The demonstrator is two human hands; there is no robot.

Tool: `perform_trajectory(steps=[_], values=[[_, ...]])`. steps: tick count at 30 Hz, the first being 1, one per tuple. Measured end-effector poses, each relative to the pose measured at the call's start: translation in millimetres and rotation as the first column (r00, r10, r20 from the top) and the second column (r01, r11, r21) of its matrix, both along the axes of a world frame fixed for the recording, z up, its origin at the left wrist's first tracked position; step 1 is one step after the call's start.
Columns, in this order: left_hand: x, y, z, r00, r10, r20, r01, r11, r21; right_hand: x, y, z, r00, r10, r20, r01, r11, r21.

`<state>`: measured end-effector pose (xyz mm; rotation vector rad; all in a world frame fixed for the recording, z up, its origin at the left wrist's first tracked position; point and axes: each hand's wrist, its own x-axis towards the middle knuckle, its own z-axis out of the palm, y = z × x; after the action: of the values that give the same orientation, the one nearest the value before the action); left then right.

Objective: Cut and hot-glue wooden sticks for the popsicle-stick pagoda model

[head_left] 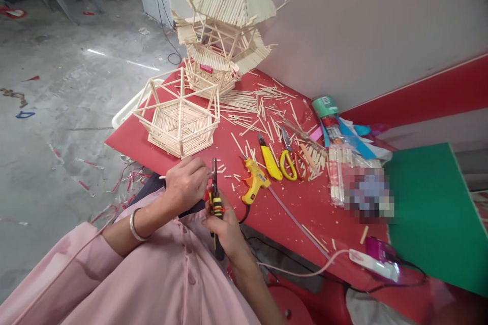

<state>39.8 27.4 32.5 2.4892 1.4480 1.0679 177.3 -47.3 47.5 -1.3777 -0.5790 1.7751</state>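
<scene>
My left hand (186, 183), with a bangle at the wrist, is closed on a thin wooden stick (162, 177); one end pokes out to the left and the rest is hidden by the fingers. Close beside it, my right hand (226, 223) is wrapped round pliers (216, 205) with black and yellow handles, jaws pointing up. The left fingertips are near the jaws; whether the stick lies between them I cannot tell. Just beyond my hands, an open eight-sided-looking stick frame (182, 134) with a slatted floor stands on the red table (259, 213).
Behind stands a tiered stick pagoda (229, 15). Loose sticks (238, 101) cover the table's middle. To the right lie a yellow glue gun (255, 181), a yellow cutter knife (270, 160), scissors (288, 162), packed sticks (337, 175) and a green board (434, 213). Cables hang near the front edge.
</scene>
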Motion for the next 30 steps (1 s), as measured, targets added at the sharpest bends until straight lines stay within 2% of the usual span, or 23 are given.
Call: perform_trajectory(steps=[6,11,15,19,24,30], values=[[-1.5,0.8,10.1,0.998,-0.036,-0.060,0.031,0.997,-0.076,4.2,-1.2,-8.1,0.996,-0.002,0.091,0.000,1.000,0.024],[-6.1,3.4,9.4,0.998,-0.055,0.011,0.057,0.980,-0.190,6.7,-2.3,-8.7,0.997,0.044,0.064,-0.047,0.997,0.058],[-8.5,3.8,8.3,0.999,-0.048,-0.004,0.046,0.968,-0.248,6.7,-5.1,-9.3,0.997,0.064,0.051,-0.067,0.996,0.059],[-6.8,1.5,8.7,0.998,-0.055,-0.019,0.048,0.962,-0.270,3.4,-6.5,-12.2,0.997,0.035,0.076,-0.040,0.997,0.069],[-1.6,-0.2,9.0,0.998,-0.069,-0.011,0.063,0.957,-0.283,1.7,-2.0,-18.0,0.997,-0.058,0.060,0.056,0.998,0.035],[-12.2,7.9,-3.3,0.998,0.045,-0.041,-0.054,0.966,-0.253,16.5,1.3,-22.7,0.998,-0.006,-0.055,0.005,1.000,-0.020]])
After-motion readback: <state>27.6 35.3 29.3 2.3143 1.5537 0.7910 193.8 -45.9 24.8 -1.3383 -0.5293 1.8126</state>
